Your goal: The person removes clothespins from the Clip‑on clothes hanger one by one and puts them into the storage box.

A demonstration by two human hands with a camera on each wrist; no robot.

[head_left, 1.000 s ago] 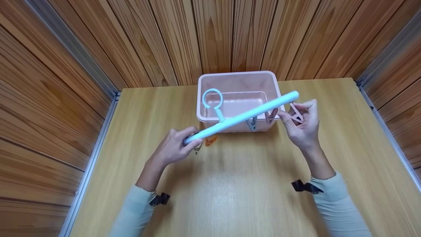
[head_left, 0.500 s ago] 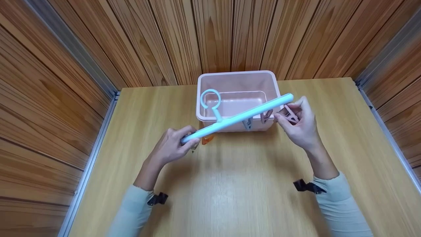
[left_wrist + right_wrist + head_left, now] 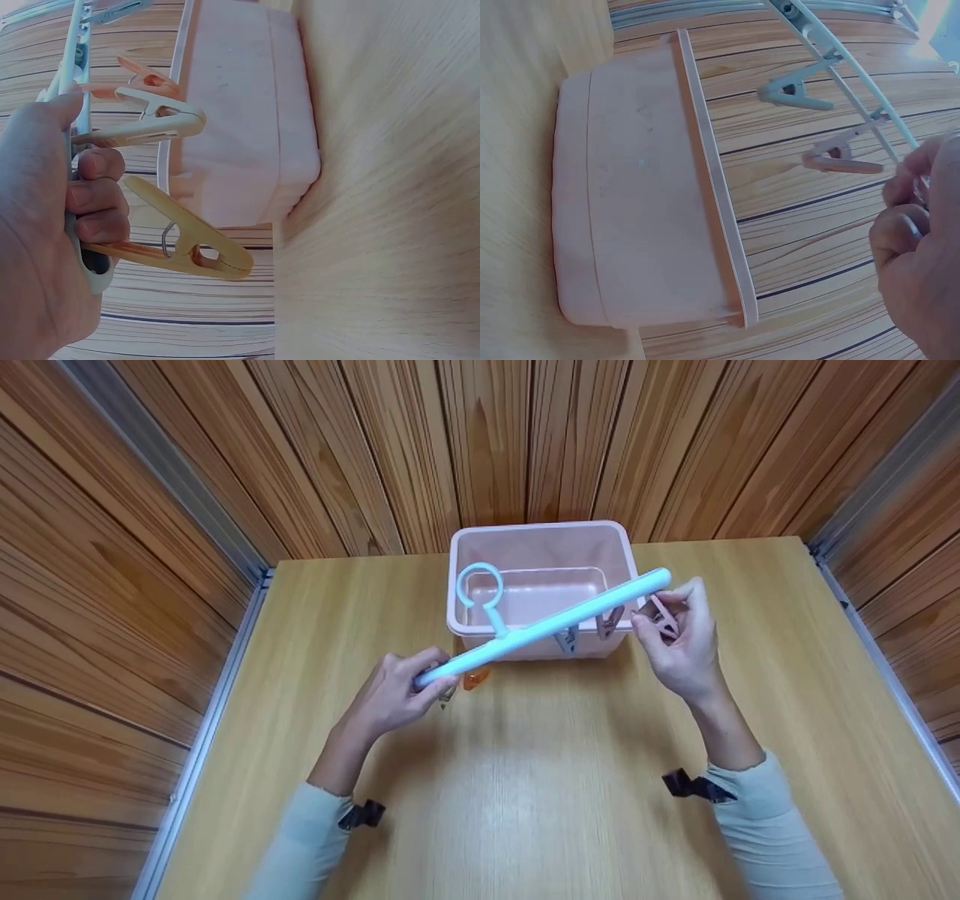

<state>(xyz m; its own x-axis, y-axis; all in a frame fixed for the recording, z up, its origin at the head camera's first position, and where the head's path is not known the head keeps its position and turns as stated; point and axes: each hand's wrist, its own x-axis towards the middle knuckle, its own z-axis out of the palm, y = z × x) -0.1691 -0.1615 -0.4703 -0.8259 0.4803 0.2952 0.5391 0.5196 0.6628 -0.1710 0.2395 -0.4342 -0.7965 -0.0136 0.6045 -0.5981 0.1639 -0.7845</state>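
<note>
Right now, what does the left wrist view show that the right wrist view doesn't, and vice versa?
Only left wrist: the left hand, yellow clip, cream clip and orange clip.
Only right wrist: the right hand and a plainly visible pink clip.
Both: parts of the hanger, a gray-blue clip, the pink bin, table and wood-paneled wall.

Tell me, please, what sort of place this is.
Probably a purpose-built work booth, judging by the brown wood-grain plank walls, straight silver metal edge rails and flat light-wood tabletop.
</note>
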